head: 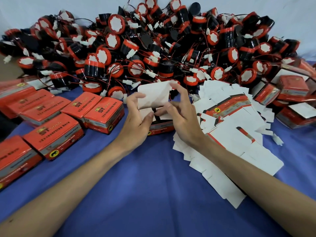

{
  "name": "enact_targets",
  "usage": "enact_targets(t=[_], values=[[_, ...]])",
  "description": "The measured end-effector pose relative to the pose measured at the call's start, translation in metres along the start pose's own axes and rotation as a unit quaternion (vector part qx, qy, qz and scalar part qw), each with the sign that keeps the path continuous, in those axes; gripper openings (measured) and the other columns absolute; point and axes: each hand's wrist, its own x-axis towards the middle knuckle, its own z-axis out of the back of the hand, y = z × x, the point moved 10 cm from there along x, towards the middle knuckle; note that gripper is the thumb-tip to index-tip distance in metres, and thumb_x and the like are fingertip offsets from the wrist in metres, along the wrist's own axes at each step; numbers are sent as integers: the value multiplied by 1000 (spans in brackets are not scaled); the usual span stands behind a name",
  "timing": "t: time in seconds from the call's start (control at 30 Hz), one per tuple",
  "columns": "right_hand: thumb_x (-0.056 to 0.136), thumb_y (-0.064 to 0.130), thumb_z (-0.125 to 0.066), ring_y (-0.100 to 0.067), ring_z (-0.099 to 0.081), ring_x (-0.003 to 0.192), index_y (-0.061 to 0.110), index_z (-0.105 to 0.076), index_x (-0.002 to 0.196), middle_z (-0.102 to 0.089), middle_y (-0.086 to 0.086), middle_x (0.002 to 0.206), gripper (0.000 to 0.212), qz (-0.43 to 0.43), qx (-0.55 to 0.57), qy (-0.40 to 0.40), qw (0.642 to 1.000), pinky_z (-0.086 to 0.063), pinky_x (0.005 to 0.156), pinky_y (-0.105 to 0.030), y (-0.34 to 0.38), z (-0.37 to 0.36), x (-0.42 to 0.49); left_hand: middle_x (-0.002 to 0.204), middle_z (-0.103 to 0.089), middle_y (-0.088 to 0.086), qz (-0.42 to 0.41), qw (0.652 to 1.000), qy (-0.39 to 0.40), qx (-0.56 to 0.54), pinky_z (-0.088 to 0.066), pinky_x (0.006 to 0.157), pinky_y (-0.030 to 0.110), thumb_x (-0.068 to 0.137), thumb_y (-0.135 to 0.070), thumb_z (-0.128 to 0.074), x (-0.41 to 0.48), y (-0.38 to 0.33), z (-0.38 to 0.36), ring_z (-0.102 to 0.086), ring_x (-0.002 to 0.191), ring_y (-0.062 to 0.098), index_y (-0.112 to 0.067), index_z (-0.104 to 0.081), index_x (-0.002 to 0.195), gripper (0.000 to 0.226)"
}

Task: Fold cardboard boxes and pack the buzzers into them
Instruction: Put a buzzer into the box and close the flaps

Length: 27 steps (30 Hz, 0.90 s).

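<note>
Packed boxes (pixel 51 137) sit by tabletop's (pixel 153 194) left edge. Mid-tabletop, left hand (pixel 136 117) & right hand (pixel 183 117) both pinch white flaps of half-folded box (pixel 153 98). Thin card, prob. light & creases easily, so grip near fold lines. Flat blanks (pixel 236 139) to right; buzzers (pixel 153 40) along far edge.

1. Half-folded box (pixel 152 97) sits mid-worktop (pixel 153 185) with its white flaps up, both grips on it.
2. Left grip (pixel 136 115) holds its left edge, thumb on a lower flap. Right grip (pixel 181 115) pinches the big flap's right side.
3. Behind the box: a huge tangled pile of red-and-black buzzers (pixel 153 40).
4. Left of the box: closed red boxes (pixel 56 117).
5. Right of the box: fanned-out flat blanks (pixel 230 137), with more red cartons (pixel 290 100) beyond them.
</note>
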Motion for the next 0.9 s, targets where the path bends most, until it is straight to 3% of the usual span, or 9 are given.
enact_targets(t=[0.07,0.13,0.23,0.33,0.5,0.57,0.63,0.73,0.9], values=[[94,18,-41,-14,-71,88,34,-25,138,-74,-3,81,50,-10,49,7,999,-53,91,-32,-4,-2,1,134,-36,18,-6,999,-18,-34,-35,111,34,90,5,-51,-1,-3,3,-39,130,24,-18,-16,123,53],[95,17,-39,-21,-70,89,35,-22,140,-73,-7,80,51,-14,87,1,996,-51,95,-36,-7,1,3,138,-42,17,15,998,-16,-52,-35,112,32,92,7,-53,-2,0,3,-42,132,23,-27,-14,132,65],[98,25,-35,-23,-70,90,22,-51,125,-73,-9,78,31,-29,108,9,994,-49,92,-31,-10,2,6,129,-54,-9,16,1000,-3,2,-38,103,17,94,-3,-58,0,3,5,-47,124,0,-26,-38,132,48],[98,34,-31,-27,-70,88,1,-65,105,-73,-16,78,48,-64,133,20,989,-51,91,-33,-16,3,8,110,-61,-18,-7,999,-10,29,-42,88,9,93,-1,-58,1,-2,8,-55,107,-7,-25,-56,113,31],[97,4,-50,-7,-68,79,4,-68,95,-73,7,78,17,-75,141,38,987,-51,71,-17,-18,4,8,118,-65,-3,2,1000,1,6,-48,92,20,90,7,-58,1,-4,9,-58,113,2,-18,-64,115,36],[95,1,-54,-5,-67,83,9,-67,97,-72,8,83,16,-97,147,59,983,-53,70,-19,-23,2,7,124,-62,-1,15,1000,16,7,-47,93,17,88,2,-62,0,-1,8,-55,117,1,-21,-62,119,38],[94,3,-56,-9,-68,88,12,-66,105,-72,1,92,18,-110,148,79,980,-54,72,-21,-25,0,5,129,-57,-2,15,998,45,41,-45,97,21,85,-21,-65,-2,0,4,-51,121,6,-20,-59,126,42],[94,4,-56,-11,-69,93,15,-62,115,-71,-2,100,25,-115,150,98,977,-53,77,-21,-24,-4,4,132,-51,-4,13,990,81,112,-40,104,29,81,-52,-55,-3,2,-1,-47,125,13,-14,-52,135,67],[93,3,-56,-9,-67,98,15,-55,126,-69,-2,105,35,-107,139,126,976,-52,82,-22,-21,-9,3,141,-45,2,-12,967,103,234,-28,108,25,88,-45,-51,-1,8,-2,-37,131,17,-11,-42,143,65]])
